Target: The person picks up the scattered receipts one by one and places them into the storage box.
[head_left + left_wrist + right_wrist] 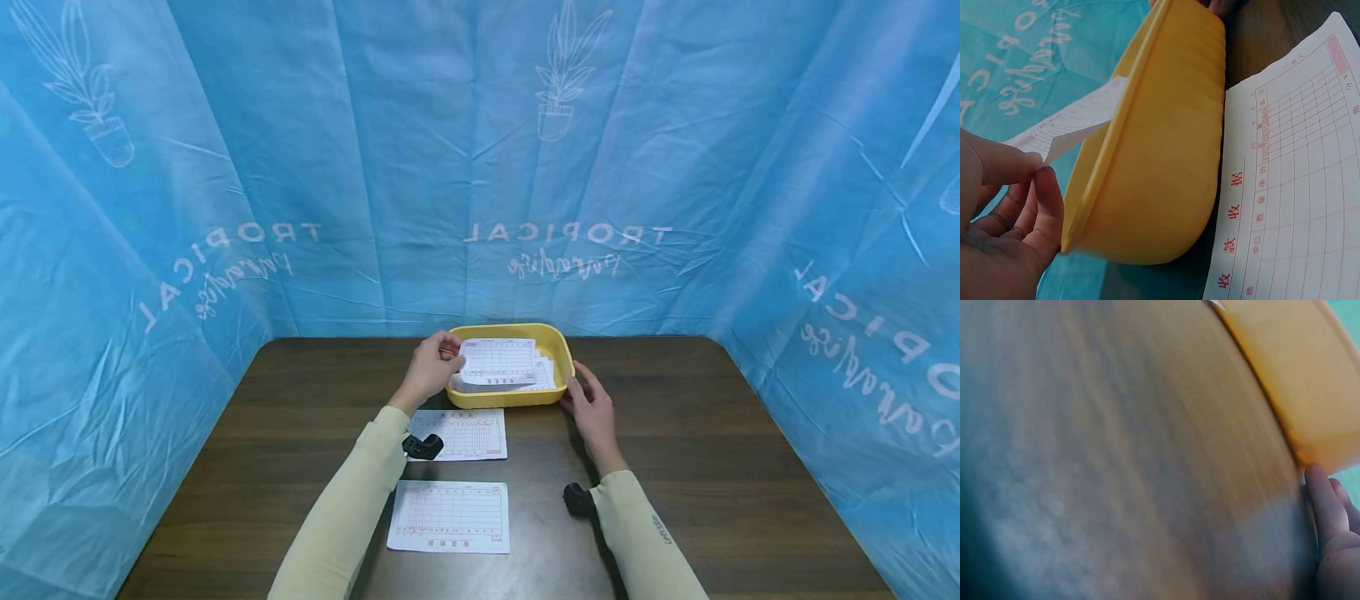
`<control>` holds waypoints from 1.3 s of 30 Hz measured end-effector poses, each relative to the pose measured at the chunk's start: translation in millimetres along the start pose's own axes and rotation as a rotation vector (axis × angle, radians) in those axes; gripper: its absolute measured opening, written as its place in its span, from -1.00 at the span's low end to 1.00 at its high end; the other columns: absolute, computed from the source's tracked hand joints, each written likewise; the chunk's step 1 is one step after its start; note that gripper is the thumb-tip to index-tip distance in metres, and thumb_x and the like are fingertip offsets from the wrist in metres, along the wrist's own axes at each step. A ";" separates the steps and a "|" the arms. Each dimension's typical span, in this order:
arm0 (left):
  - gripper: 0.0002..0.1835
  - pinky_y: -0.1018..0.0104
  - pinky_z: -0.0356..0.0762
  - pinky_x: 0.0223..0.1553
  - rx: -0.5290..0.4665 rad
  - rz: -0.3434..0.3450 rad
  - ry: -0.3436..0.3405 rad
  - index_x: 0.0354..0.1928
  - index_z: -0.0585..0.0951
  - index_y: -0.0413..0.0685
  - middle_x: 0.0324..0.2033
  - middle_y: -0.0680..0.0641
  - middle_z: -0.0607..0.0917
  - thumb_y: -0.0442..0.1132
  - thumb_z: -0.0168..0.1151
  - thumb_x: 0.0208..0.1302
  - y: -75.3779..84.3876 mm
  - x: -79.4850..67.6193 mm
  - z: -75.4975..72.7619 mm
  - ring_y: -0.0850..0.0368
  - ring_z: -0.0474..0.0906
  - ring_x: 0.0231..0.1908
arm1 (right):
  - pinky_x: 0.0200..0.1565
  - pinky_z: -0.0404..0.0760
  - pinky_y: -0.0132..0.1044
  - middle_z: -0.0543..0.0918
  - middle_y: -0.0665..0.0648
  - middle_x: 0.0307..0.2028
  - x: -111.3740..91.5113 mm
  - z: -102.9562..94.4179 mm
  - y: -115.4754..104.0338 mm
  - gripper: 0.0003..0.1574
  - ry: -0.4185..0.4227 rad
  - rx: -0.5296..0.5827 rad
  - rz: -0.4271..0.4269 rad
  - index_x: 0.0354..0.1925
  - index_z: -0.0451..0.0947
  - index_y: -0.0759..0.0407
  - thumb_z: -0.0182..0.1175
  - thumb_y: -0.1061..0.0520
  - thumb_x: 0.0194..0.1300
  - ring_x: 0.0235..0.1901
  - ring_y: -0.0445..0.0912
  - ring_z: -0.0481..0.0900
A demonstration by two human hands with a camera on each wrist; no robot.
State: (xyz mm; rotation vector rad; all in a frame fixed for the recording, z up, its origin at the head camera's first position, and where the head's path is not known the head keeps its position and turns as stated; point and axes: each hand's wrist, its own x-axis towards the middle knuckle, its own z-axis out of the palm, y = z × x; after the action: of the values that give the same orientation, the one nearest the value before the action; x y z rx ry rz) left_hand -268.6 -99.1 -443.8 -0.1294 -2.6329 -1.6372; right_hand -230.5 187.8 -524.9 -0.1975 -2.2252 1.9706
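Note:
My left hand (433, 367) pinches the edge of a printed receipt sheet (498, 360) between thumb and fingertips. The left wrist view shows that receipt sheet (1069, 122) slanting over the rim of a yellow plastic basket (1160, 144), one corner folded up. More receipt sheets (546, 377) lie beneath it inside the basket (510, 399). With fairly straight fingers, my right hand (592, 412) touches the basket's right end. In the right wrist view, a digit of the right hand (1335, 531) meets the basket's lower corner.
A receipt pad (468, 433) lies on the brown wooden table (675, 467) just before the basket, partly behind the left wrist. Closer to me lies a second receipt pad (450, 517). A blue printed curtain (420, 167) hangs behind and around the table.

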 end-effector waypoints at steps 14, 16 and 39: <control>-0.80 0.27 0.58 -0.20 0.029 0.051 -0.034 -0.07 0.51 -0.08 -0.17 -0.04 0.57 -0.36 0.21 0.29 2.6 7.7 17.1 0.06 0.52 -0.19 | -0.03 0.56 -0.22 0.43 0.17 0.10 -2.6 -0.5 -2.2 -0.35 0.017 -0.022 0.019 0.35 0.30 -0.22 0.06 -0.29 0.36 0.03 0.02 0.51; -0.80 0.28 0.57 -0.21 0.045 0.066 -0.035 -0.07 0.51 -0.09 -0.19 -0.04 0.57 -0.38 0.22 0.28 3.1 9.4 19.1 0.07 0.53 -0.20 | -0.02 0.56 -0.22 0.43 0.17 0.11 -2.9 -0.7 -2.4 -0.34 0.015 -0.021 0.015 0.35 0.30 -0.22 0.05 -0.29 0.36 0.04 0.02 0.51; -0.70 0.18 0.52 -0.03 0.148 0.100 -0.039 0.03 0.52 -0.20 -0.08 -0.10 0.58 -0.27 0.25 0.29 -1.1 4.0 25.3 0.07 0.53 -0.12 | -0.09 0.60 -0.23 0.47 0.20 0.03 0.4 1.1 -1.7 -0.44 0.015 -0.001 -0.003 0.33 0.34 -0.19 0.06 -0.16 0.42 -0.02 0.04 0.55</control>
State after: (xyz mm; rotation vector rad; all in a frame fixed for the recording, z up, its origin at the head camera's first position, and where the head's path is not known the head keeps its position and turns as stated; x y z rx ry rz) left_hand -272.3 -76.7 -455.6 -0.2858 -2.7156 -1.4192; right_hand -231.1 186.6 -523.3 -0.2080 -2.2165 1.9596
